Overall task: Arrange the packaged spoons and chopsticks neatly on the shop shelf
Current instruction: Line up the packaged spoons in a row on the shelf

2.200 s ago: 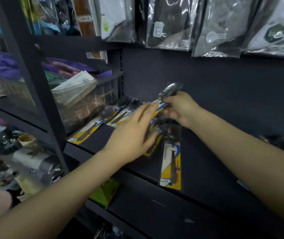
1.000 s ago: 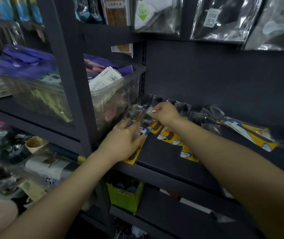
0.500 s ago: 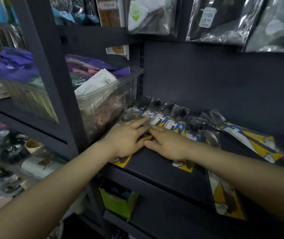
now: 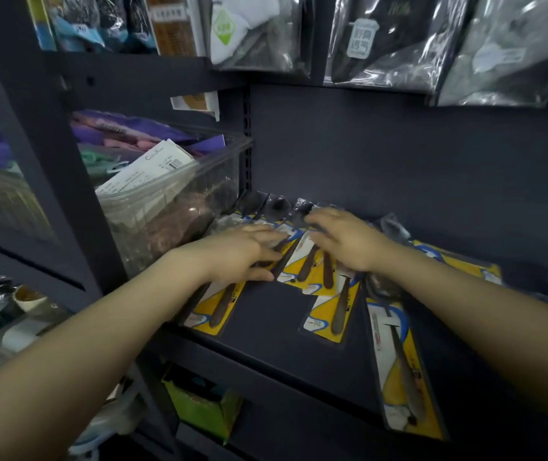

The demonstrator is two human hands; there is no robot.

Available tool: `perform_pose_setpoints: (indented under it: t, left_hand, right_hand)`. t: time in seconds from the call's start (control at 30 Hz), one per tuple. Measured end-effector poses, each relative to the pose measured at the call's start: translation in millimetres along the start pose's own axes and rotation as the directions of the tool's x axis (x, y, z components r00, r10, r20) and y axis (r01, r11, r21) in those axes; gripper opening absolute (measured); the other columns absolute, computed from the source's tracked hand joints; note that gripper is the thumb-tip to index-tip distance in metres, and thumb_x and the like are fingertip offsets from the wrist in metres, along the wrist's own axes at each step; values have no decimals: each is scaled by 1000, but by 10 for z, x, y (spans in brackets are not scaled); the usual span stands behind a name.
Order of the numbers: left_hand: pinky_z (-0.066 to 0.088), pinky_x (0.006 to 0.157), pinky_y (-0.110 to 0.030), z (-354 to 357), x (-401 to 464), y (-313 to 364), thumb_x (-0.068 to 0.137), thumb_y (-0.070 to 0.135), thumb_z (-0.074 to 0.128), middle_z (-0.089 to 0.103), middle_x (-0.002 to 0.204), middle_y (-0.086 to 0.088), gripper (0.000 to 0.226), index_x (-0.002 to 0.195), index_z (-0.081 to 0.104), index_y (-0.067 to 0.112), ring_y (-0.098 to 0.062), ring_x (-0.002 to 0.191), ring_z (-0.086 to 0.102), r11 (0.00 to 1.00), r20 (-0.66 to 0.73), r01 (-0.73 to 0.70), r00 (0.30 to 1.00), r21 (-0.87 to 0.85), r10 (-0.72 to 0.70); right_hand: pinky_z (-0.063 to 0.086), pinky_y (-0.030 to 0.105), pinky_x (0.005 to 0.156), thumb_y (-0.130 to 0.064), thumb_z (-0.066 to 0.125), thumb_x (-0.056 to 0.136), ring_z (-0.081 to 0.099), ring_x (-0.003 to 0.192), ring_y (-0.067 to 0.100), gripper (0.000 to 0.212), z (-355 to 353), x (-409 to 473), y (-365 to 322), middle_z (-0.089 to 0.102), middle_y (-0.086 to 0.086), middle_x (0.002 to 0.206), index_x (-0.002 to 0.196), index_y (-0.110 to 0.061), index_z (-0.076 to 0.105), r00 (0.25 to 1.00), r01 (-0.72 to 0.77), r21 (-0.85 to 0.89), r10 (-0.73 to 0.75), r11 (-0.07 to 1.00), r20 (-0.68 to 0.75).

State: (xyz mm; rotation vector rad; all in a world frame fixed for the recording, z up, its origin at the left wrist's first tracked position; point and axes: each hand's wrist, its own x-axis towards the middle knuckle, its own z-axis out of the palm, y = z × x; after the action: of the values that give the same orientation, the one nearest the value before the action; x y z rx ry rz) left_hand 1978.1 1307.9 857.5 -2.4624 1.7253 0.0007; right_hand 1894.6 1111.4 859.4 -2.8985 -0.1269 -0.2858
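Note:
Several yellow-and-blue carded spoon packs [image 4: 312, 266] lie fanned side by side on the dark shelf [image 4: 279, 314]. My left hand [image 4: 242, 252] rests flat on the packs at the left end, fingers spread. Beside it, my right hand [image 4: 342, 239] presses palm down on the middle packs, fingers apart. One pack [image 4: 402, 371] lies apart at the right, pointing toward the shelf's front edge. Another [image 4: 334, 314] sticks out below the row. More packs [image 4: 455, 261] lie behind my right forearm. The spoon bowls at the back are partly hidden by my hands.
A clear plastic bin [image 4: 169, 201] of packaged goods stands against the left end of the row. Plastic-wrapped items [image 4: 395, 38] hang from the shelf above. A dark upright post [image 4: 40, 138] is on the left. A green box [image 4: 206, 410] sits on the shelf below.
My right hand has slid back and to the right over the middle packs. My left hand stays on the left packs. The row lies flatter and closer together than a second ago.

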Motion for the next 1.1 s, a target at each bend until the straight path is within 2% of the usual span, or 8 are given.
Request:
perform_pose_setpoints:
  t: [0.1,0.2,0.3,0.4,0.6,0.77,0.97,1.1]
  left_hand:
    - [13,114,-25,-14,89,40,94,37,43,25,153,1,52,141,34,18,-16,141,18,999,66,-14,998,-33,16]
    - [28,110,-35,10,103,68,94,37,41,35,148,-2,52,140,34,15,-21,136,32,998,72,23,997,-53,-19]
    - [36,101,-37,10,74,98,94,35,43,48,137,-9,46,132,41,11,-25,125,45,987,35,2,999,-163,3]
    - [24,110,-27,24,32,164,94,38,43,32,150,-2,53,142,30,20,-17,136,32,972,16,-20,1000,-233,24]
    - [18,116,-35,101,96,347,91,53,34,3,157,4,59,144,17,35,-18,143,10,999,-7,-4,1000,-51,4]
    - [22,114,-37,70,147,396,93,51,30,7,157,7,52,142,15,43,-16,143,14,995,57,-6,998,-101,12]
    - [20,111,-27,130,136,399,93,49,32,8,156,10,54,144,16,37,-11,142,15,994,3,-5,1000,-108,6]
    - [21,110,-24,129,138,391,93,49,35,11,156,11,55,144,19,34,-10,141,18,991,-24,-7,1000,-134,4]
  right_hand:
    - [33,33,108,-43,51,90,42,129,21,52,-113,-7,210,43,5,143,134,-14,45,966,-94,-36,100,995,238]
    - [20,26,113,-60,56,79,22,141,16,84,-108,-48,266,19,-4,156,147,-24,20,889,-72,-68,95,995,449]
    - [13,33,118,-66,46,81,11,145,17,87,-39,-11,286,4,-4,159,149,-27,7,898,-36,-171,108,985,428]
    - [12,39,119,-64,36,86,9,146,19,81,45,7,257,3,0,159,149,-24,5,915,2,-238,94,971,392]
    - [39,37,101,-30,51,92,47,122,30,42,-85,-65,451,53,14,132,129,-11,50,979,-202,-25,202,979,-26]
    - [29,45,103,-38,53,87,34,124,34,39,-69,-76,601,54,10,125,124,-28,52,900,-397,-117,411,910,147]
    - [27,42,100,-27,52,89,43,117,25,14,-320,-220,701,57,-14,92,88,-38,62,886,-393,-116,410,912,217]
    - [28,41,103,-18,44,89,38,123,29,29,-407,-288,640,56,-3,122,106,-35,61,909,-325,-298,383,897,161]
